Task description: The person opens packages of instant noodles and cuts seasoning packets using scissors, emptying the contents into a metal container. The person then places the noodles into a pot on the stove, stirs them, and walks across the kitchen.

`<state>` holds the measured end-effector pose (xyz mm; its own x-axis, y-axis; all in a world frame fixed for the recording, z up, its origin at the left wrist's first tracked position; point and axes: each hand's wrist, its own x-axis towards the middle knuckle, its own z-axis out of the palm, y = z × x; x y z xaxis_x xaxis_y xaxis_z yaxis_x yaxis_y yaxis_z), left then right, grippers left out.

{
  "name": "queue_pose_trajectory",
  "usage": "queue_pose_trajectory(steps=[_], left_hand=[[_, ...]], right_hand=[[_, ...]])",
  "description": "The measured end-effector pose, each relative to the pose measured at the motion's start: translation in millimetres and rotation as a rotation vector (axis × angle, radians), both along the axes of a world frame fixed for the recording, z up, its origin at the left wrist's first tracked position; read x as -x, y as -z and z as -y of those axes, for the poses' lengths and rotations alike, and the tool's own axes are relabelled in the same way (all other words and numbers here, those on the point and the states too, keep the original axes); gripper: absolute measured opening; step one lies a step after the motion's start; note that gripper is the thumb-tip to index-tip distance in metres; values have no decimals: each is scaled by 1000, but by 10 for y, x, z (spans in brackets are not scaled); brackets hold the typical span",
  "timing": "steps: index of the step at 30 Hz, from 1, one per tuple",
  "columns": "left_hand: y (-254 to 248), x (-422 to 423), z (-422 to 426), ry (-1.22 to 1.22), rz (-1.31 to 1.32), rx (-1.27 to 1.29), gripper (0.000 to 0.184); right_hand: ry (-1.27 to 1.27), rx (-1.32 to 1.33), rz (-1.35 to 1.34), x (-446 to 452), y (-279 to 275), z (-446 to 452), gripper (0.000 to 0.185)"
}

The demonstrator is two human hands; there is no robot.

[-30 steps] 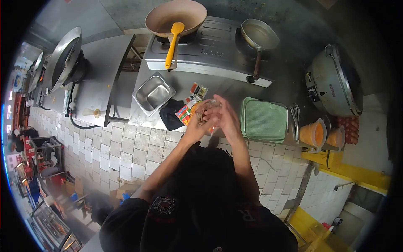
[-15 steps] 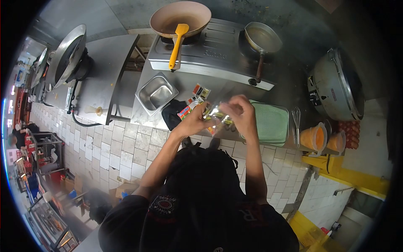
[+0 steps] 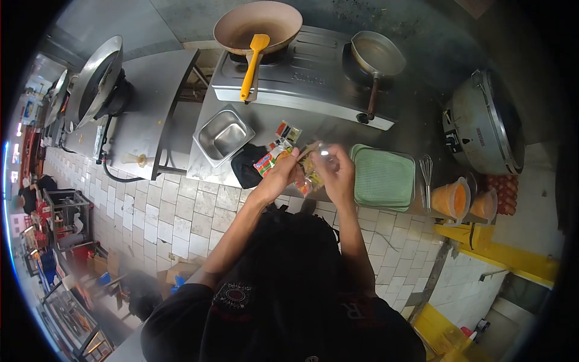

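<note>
L hand point(image 3: 282, 179) and R hand point(image 3: 336, 176) gripping clear plastic packet point(image 3: 310, 169), packets point(image 3: 278, 152) nearby on ctr point(image 3: 208, 169), green basket point(image 3: 384, 178) on R

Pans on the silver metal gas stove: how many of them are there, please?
2. A wide, round beige pan sits on the left side of the stove, with a yellow spatula over it. A smaller grey metal pan with a brown handle sits on the right.
</note>
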<state>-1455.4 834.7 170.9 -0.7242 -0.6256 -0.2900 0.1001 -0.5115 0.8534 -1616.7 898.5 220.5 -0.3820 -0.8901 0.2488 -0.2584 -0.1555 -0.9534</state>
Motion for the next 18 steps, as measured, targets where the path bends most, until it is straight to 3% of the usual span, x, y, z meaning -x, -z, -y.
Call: queue_pose_trajectory(steps=[1, 3, 6, 7, 9, 10, 12, 14, 15, 18], left_hand=[[-3, 11, -11, -5, -21, -53, 46], [-96, 48, -59, -43, 118, 336, 45], [-411, 154, -137, -105, 257, 525, 43], [-367, 144, -145, -95, 425, 488, 37], [-530, 243, -242, -191, 356, 492, 35], [-586, 283, -277, -284, 285, 495, 33], [-509, 262, -268, -240, 319, 494, 31], [-488, 245, -235, -133, 352, 681, 33], [-499, 234, -231, -130, 351, 679, 33], [-488, 250, -253, -23, 368, 583, 34]], right_hand=[[12, -152, 103, -11, -49, -32, 19], [28, -303, 206, -41, -32, -54, 19], [139, -126, 182, -157, 91, -53, 24], [175, -2, 290, -228, 86, -48, 20], [212, 122, 396, -340, -2, -35, 19], [247, 143, 337, -376, -77, -30, 21], [282, 163, 279, -347, -92, -41, 25], [162, 16, 311, -149, 4, -98, 28], [144, -86, 122, -66, 43, -108, 32], [153, -174, -68, -29, 30, -130, 33]])
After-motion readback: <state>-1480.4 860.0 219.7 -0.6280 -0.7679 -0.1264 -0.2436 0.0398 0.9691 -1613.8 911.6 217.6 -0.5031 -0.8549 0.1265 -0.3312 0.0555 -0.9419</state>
